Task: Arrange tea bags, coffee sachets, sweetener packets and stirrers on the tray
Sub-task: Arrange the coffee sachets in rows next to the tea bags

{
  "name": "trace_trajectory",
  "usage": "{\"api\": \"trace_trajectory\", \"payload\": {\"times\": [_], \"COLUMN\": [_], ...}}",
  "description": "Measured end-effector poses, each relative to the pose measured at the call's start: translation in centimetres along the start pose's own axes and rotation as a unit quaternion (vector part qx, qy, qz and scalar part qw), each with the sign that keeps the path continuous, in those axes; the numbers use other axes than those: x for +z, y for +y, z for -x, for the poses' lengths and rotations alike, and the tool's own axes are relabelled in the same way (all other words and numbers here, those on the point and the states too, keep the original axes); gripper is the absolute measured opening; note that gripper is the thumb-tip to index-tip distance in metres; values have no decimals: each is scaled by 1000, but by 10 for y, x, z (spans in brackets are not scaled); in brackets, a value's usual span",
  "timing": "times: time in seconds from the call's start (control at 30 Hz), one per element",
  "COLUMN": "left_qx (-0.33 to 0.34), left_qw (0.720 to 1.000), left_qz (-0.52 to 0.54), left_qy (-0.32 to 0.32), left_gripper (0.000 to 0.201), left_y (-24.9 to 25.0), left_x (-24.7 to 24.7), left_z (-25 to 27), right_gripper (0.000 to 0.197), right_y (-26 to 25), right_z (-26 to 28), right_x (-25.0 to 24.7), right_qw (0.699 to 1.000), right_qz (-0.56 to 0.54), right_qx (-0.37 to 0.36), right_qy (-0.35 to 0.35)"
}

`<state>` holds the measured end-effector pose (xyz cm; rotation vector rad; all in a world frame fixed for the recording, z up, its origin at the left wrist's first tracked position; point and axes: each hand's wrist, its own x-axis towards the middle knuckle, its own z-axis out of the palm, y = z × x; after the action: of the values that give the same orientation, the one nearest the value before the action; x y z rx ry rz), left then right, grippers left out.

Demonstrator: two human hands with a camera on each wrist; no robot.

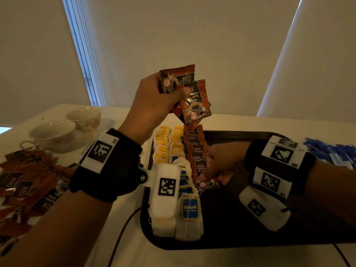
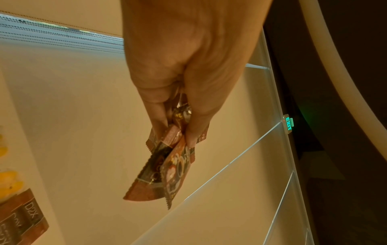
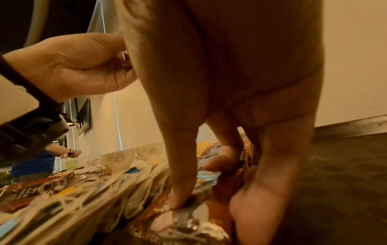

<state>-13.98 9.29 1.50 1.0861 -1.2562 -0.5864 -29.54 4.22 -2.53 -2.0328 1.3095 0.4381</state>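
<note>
My left hand (image 1: 179, 93) is raised above the tray's far end and grips a few brown coffee sachets (image 1: 194, 103) between thumb and fingers; the left wrist view shows the same sachets (image 2: 167, 167) hanging from that hand (image 2: 184, 129). My right hand (image 1: 210, 176) is down on the black tray (image 1: 240, 218), thumb and fingers pinching a coffee sachet (image 1: 210, 184) at the near end of the coffee row (image 1: 195, 149). In the right wrist view its fingertip (image 3: 178, 199) presses that sachet (image 3: 188, 220). Yellow-tagged tea bags (image 1: 163, 143) and blue-tagged tea bags (image 1: 189, 209) lie in rows left of the coffee.
Loose coffee sachets (image 1: 28, 185) are heaped on the white table at the left. Two floral cups (image 1: 54, 133) (image 1: 84, 117) stand behind them. Blue packets (image 1: 331, 151) lie past the tray's right edge. A dark cable (image 1: 123, 228) runs off the front edge.
</note>
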Motion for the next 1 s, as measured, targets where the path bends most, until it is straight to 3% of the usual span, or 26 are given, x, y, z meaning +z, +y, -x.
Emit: {"api": "trace_trajectory", "payload": {"times": [0.1,0.2,0.27,0.33,0.43,0.53,0.7,0.83,1.0], "left_qx": [-3,-10,-16,-21,-29,-28,-36,-83,-127], "left_qw": [1000,1000,999,999,999,998,997,989,976], "left_qz": [7,18,28,36,36,41,53,78,93], "left_qy": [-6,-12,-11,-8,-12,-25,-45,-98,-149], "left_gripper": [23,24,23,22,23,26,29,29,39], "left_y": [-1,-3,-4,-6,-8,-10,-10,-7,-6], "left_x": [0,1,0,0,-1,0,3,4,0], "left_z": [0,0,0,0,1,3,5,6,4], "right_gripper": [21,26,22,23,19,19,22,8,21], "right_y": [0,-1,-3,-4,-6,-6,0,3,5], "right_z": [7,18,29,40,51,53,45,45,49], "right_x": [-4,-17,-26,-30,-28,-23,-14,-13,-16], "right_qw": [1000,991,965,928,894,851,825,803,784], "right_qz": [-4,-21,-156,-295,-378,-440,-469,-496,-507], "right_qx": [-7,-66,-122,-159,-178,-188,-182,-189,-205], "right_qy": [7,115,173,164,161,216,256,272,294]}}
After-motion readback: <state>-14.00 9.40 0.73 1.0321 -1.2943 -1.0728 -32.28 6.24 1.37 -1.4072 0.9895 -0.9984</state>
